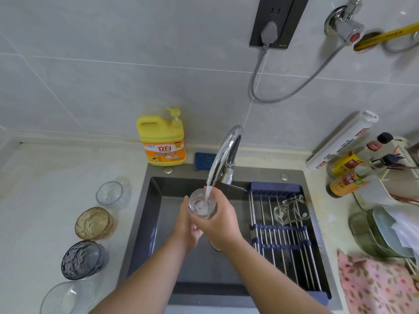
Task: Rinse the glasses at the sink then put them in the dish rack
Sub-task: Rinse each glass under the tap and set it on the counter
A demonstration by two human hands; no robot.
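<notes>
A clear glass [200, 205] is held upright over the dark sink [156, 200], and water from the chrome faucet [223, 155] runs into it. My right hand [218, 219] grips the glass from the right side. My left hand [187, 225] wraps around its lower part from the left. On the blue-and-steel dish rack [283, 236] across the sink's right half lies one clear glass mug [291, 209] on its side. Several glasses wait on the left counter: a clear one [112, 193], an amber one [94, 223], a smoky grey one [82, 259] and a clear one [68, 298] at the bottom edge.
A yellow detergent bottle [162, 139] and a blue sponge [204, 160] stand behind the sink. Sauce bottles [349, 173], a wrap roll [342, 140], stacked plates [383, 232] and a pink cloth [376, 284] crowd the right counter. A grey cable [294, 89] hangs on the tiled wall.
</notes>
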